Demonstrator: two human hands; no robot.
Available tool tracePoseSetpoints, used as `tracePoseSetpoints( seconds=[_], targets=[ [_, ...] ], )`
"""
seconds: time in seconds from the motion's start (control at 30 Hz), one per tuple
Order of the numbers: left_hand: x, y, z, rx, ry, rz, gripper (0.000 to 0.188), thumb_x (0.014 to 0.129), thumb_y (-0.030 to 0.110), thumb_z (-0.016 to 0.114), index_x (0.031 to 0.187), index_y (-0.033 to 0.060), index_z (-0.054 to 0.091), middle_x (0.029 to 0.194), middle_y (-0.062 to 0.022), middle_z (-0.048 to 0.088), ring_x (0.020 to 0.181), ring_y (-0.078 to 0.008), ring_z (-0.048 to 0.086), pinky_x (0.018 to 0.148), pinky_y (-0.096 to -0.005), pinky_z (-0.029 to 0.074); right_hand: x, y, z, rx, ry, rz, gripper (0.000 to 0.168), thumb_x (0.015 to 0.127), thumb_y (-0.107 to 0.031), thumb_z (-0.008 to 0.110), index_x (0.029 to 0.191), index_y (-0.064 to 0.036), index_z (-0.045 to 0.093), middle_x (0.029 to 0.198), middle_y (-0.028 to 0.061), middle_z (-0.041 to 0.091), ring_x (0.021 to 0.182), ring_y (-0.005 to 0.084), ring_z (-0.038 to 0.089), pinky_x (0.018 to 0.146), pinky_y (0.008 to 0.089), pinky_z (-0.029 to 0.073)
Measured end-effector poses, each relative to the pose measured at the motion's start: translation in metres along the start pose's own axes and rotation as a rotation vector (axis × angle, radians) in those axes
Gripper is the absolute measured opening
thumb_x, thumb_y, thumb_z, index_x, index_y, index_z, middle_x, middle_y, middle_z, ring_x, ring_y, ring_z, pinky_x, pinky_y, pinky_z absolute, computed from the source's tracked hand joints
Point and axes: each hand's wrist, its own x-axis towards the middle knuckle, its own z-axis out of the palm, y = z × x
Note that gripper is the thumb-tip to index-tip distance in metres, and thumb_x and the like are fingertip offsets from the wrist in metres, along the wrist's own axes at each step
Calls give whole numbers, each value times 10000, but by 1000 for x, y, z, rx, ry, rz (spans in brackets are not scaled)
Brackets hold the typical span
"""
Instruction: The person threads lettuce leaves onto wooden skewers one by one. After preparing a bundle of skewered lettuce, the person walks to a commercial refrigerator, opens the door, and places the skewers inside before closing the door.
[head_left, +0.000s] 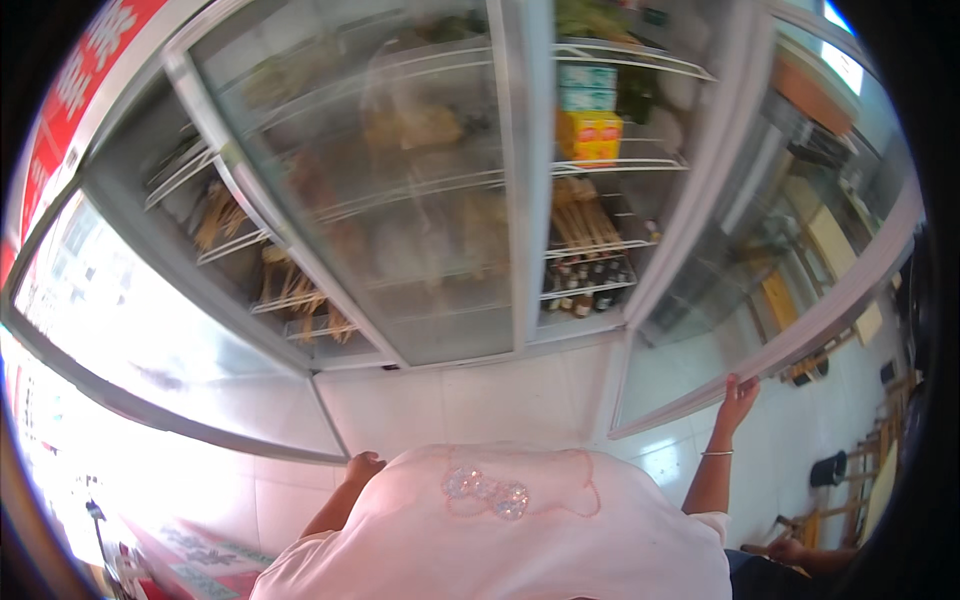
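A tall glass-door display fridge stands in front of me, its left glass door (172, 300) and right glass door (720, 322) both swung outward. My right hand (739, 397) grips the edge of the right door's frame, a bangle on the wrist. Beside my shirt, near the lower corner of the left door, is my left hand (365, 466), its fingers curled; whether it holds anything I cannot tell. On wire shelves behind the right opening are yellow boxes (596, 139), bundles of skewered food (585, 214) and bottles (583, 300). More skewers (217, 217) lie at the left.
A middle glass panel (442, 225) covers the fridge's centre. Behind the right door, wooden stools (862, 450) and a black bin (827, 469) stand on the tiled floor. Another person's hand (787, 550) shows at the lower right. A red sign (97, 67) is at the upper left.
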Motion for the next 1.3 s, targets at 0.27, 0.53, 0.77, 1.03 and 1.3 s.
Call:
tracePoseSetpoints(
  seconds=[0.27,0.53,0.77,1.03,1.3],
  targets=[
    [-51,-132,-86,-10,-21,-493,310,589,301,681,779,73,593,750,-86,609,727,-212,583,680,-330,456,-33,-55,168,-361,-99,-143,519,701,-201,622,1109,23,393,1076,144,463,991,261,453,868,327,335],
    [-121,-145,-140,-172,747,-651,285,720,258,550,924,59,557,912,-161,567,831,-295,550,714,-347,429,-46,-70,290,-694,-277,-291,368,714,-202,579,981,29,478,968,188,504,903,340,462,808,391,364],
    [-142,-88,-321,-288,1379,-347,533,806,253,492,1246,68,256,1221,-173,325,1147,-269,296,932,-354,244,-56,-86,357,-828,-114,-334,578,727,-344,574,1061,98,413,1041,240,467,969,359,452,849,388,355],
    [-64,-140,-428,-597,1095,103,492,848,357,319,1272,130,217,1268,-67,287,1164,-209,275,933,-410,208,-136,-60,318,-999,-450,-137,639,752,-471,469,997,118,453,1015,262,480,994,347,441,839,377,357],
    [-35,-165,-406,-1003,1038,281,430,861,326,321,1163,22,354,1017,-109,482,983,-215,431,853,-339,344,-265,-47,265,-916,-398,170,659,687,-321,607,1122,105,354,1091,265,427,1034,352,415,881,359,344]
  ],
)
